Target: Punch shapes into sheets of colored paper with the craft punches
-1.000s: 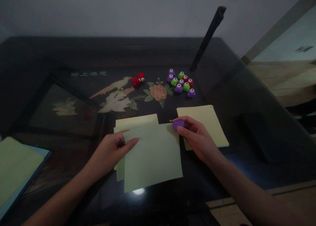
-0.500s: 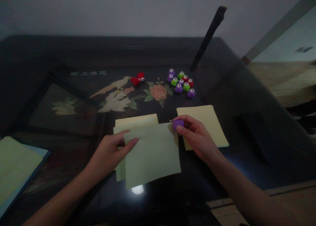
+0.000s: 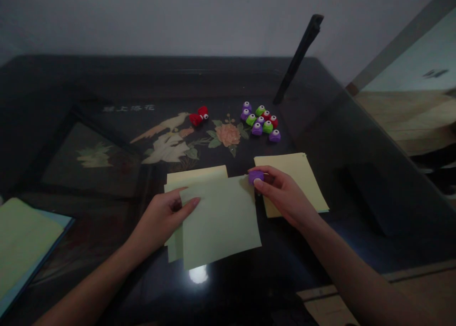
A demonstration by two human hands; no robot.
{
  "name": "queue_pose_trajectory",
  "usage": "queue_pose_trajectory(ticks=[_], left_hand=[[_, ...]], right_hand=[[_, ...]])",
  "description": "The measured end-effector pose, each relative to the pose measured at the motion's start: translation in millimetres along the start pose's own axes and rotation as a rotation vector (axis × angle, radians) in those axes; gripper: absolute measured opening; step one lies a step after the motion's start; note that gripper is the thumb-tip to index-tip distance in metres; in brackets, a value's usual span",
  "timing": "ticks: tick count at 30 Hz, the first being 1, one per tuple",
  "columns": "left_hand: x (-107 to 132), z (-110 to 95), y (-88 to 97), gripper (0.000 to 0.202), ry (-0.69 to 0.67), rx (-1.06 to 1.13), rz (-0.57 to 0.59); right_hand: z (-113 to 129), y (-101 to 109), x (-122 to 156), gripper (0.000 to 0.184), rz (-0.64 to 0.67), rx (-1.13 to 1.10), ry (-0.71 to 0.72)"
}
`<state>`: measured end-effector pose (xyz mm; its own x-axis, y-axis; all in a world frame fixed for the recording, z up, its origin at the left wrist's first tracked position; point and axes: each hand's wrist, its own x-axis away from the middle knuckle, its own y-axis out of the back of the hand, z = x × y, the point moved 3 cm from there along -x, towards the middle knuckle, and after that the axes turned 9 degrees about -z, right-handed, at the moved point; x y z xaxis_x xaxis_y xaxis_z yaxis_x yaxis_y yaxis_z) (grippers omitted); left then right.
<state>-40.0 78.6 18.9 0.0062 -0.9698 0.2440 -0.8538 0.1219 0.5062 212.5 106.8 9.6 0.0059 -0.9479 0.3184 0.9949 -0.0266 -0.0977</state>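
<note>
My left hand [image 3: 168,217] pinches the left edge of a pale green sheet of paper [image 3: 221,226], thumb on top. The sheet is held up and slanted over more paper [image 3: 195,175] on the table. At its top right corner, my right hand [image 3: 281,188] grips a small purple craft punch [image 3: 255,177] between thumb and fingers. The punch sits against that corner; whether its button is pressed is hidden. Beneath my right hand lies a stack of yellowish paper [image 3: 295,174], with a tiny mark near its far right corner.
Several purple, green and red punches with white buttons [image 3: 257,128] cluster farther back, and red ones [image 3: 198,116] lie left of them. A dark stick [image 3: 297,60] stands up behind. On the left is more paper [image 3: 24,240]; a dark flat object [image 3: 370,198] lies at right.
Both hands keep their grip on the sheet and the purple punch. The punch has shifted very slightly left, and the view has tilted a little.
</note>
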Motion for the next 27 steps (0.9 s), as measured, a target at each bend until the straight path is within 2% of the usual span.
queue_pose_trajectory(ticks=[5,12,17,21,24,27], left_hand=[[-7,2,12.1,0.033,0.023,0.003,0.029],[-16,2,39.3,0.032,0.082,0.051,-0.103],[-17,5,41.4,0.031,0.094,0.035,-0.124],[-18,9,38.9,0.034,0.074,0.014,-0.039],[-20,10,35.1,0.038,0.017,-0.047,0.033],[-22,12,31.5,0.038,-0.085,-0.219,0.046]], right_hand=[[-1,-1,1,0.029,0.053,-0.085,-0.067],[-2,0,1,0.037,0.093,-0.084,-0.083],[-1,2,1,0.038,0.093,-0.091,-0.064],[1,4,1,0.040,0.134,-0.137,-0.110],[3,6,1,0.046,0.196,-0.178,-0.177],[5,8,0,0.052,0.222,-0.190,-0.244]])
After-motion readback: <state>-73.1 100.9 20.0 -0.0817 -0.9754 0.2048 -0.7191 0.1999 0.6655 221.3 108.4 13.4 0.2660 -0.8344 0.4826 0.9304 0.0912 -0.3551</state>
